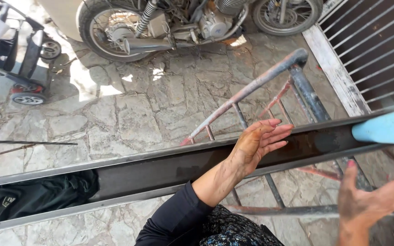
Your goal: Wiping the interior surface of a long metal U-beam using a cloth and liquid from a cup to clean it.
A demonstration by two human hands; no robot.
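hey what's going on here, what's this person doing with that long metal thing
A person leans over a long dark metal channel laid across a rusty railing frame. Their grimy left hand lies flat inside the channel, fingers extended. The right hand hovers open just below it, holding nothing. A light blue pipe sits at the channel's right end, black cloth at its left.

cloth in channel, motorcycle behind, pipe right
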